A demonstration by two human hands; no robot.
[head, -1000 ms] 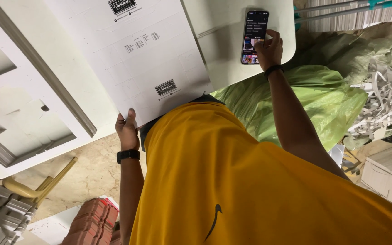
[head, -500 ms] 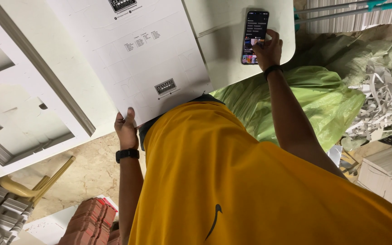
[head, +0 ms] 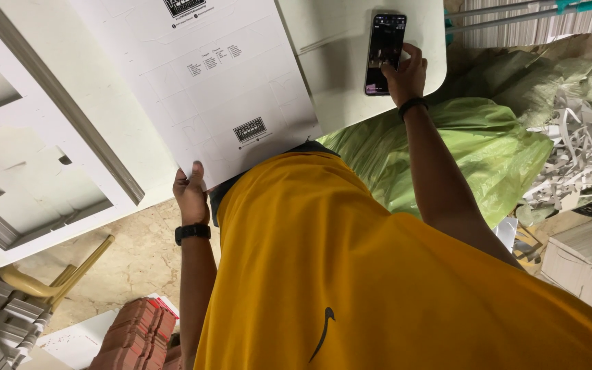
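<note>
Nothing has really moved since a second ago: the white bench (head: 351, 89) carries the big printed die-cut cardboard sheet (head: 214, 75), and the left hand (head: 190, 193) stays closed on its near corner. The right hand (head: 405, 74) rests on the dark phone (head: 384, 51) near the bench's rounded corner, fingers loosely bent, thumb on the screen, so the work stands paused.

I wear a mustard-yellow shirt (head: 351, 274) with a small dark curved mark, a black watch (head: 192, 232), and a black wristband (head: 412, 105).

Phone (head: 384, 51) screen darker than before; right hand (head: 403, 74) thumb shifted slightly.
</note>
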